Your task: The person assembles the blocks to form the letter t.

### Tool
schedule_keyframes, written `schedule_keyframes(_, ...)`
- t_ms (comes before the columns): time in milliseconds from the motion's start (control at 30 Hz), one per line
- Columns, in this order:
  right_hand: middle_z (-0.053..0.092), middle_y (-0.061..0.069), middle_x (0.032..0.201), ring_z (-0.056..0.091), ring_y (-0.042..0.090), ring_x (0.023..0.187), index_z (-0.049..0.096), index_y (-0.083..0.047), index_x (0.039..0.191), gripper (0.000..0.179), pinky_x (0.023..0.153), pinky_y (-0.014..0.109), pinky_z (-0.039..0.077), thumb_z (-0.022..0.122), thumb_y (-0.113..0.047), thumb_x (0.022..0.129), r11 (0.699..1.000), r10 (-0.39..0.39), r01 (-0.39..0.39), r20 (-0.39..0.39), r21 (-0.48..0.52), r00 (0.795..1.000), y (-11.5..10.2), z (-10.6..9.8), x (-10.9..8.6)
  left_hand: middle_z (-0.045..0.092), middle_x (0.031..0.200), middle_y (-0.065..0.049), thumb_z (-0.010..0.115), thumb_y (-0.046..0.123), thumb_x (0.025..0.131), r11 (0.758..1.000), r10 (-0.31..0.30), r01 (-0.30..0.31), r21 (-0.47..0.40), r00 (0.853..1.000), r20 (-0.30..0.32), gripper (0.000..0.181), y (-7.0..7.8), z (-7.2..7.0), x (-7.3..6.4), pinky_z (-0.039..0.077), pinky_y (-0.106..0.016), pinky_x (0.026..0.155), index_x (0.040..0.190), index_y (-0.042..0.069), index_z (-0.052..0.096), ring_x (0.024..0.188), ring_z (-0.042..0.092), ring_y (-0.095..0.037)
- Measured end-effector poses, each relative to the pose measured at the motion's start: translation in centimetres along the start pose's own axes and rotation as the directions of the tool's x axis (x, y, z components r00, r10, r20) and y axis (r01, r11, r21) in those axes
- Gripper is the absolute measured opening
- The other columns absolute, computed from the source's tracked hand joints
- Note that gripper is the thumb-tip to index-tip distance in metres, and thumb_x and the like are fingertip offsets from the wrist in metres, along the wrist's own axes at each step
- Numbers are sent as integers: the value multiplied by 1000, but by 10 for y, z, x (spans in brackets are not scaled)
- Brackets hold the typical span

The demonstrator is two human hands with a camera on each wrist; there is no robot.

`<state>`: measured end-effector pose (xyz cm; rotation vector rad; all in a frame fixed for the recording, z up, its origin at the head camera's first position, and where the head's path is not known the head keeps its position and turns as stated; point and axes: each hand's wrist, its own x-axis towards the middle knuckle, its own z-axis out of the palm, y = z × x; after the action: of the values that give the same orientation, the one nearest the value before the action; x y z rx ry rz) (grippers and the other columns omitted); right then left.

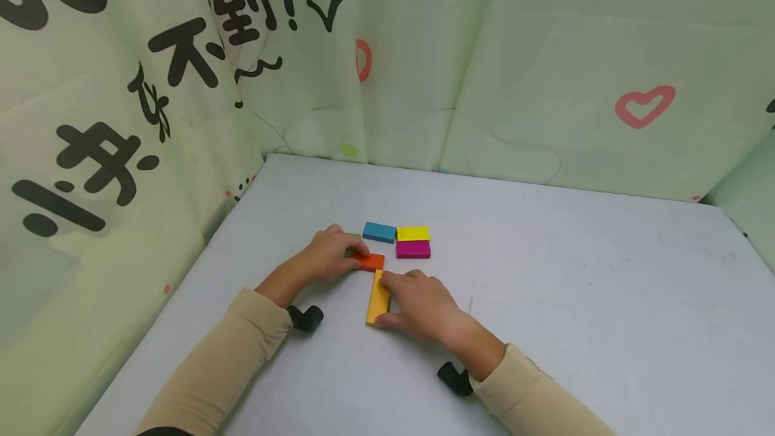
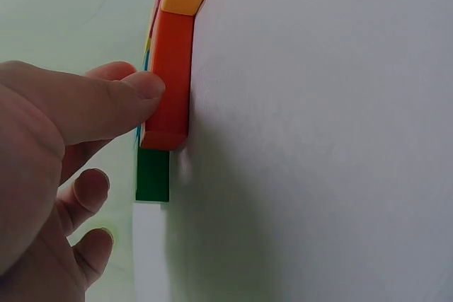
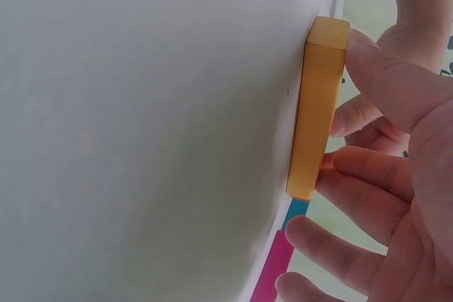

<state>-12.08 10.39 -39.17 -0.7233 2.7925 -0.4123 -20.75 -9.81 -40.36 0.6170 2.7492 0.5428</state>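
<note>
My left hand (image 1: 331, 254) holds a red-orange block (image 1: 371, 262), its thumb and a finger on it. In the left wrist view, the thumb tip rests on that block (image 2: 170, 79). Just behind it a green block (image 2: 152, 175) is partly covered by the hand. My right hand (image 1: 424, 303) grips a yellow-orange block (image 1: 378, 298) lengthwise, thumb at the near end and fingertips at the far end. The far end of this block (image 3: 318, 111) meets the red-orange one near its right corner.
Beyond the hands lie a blue block (image 1: 379, 232), a bright yellow block (image 1: 413, 233) and a magenta block (image 1: 413, 249), close together. The white table (image 1: 575, 301) extends to the right. A pale green printed curtain (image 1: 545, 86) stands along its back and left.
</note>
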Motion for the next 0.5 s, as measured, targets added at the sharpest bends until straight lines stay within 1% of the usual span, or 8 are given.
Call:
schedule_keyframes(200,65,7,129,53,33,121,57,-11,136,65,93,47,49,77,-48,86,1000,3,-2,5,-5,1000,-2,0,1,64,100,6,74,20,93,1000,-17,17,8,1000,9,21,-2,-3,-4,39,-33,81,114,21,75,100,44,-20)
schedule_keyframes(400,63,7,131,53,32,121,56,-11,137,65,96,47,47,77,-45,86,1000,-2,2,10,31,1000,-2,1,1,66,102,6,74,19,92,1000,-2,2,9,1000,7,21,-6,-3,-5,38,-34,81,114,20,75,100,45,-20)
schedule_keyframes(500,57,9,139,51,32,126,55,-9,139,68,100,49,46,78,-44,86,998,-10,9,9,59,1000,-1,1,2,67,103,6,75,18,92,1000,1,-1,2,1000,4,21,-7,-3,-5,38,-34,81,113,20,75,100,45,-20)
